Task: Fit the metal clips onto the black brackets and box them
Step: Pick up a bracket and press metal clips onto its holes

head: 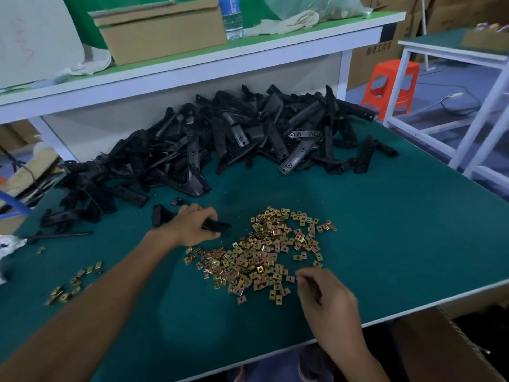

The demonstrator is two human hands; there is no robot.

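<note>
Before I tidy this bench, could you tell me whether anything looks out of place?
Yes: a small scatter of metal clips lies near the left edge of the table, well apart from the main clip pile, where they could be overlooked or knocked off.

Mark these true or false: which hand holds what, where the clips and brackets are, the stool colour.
1. The left hand grips a bracket. True.
2. The clips sit in a box. False: they lie loose on the table.
3. The bracket pile lies beyond the clips, at the table's far side. True.
4. The stool is blue. False: it is orange.
5. The right hand rests on the bracket pile. False: its fingertips are at the near edge of the clips.
</note>
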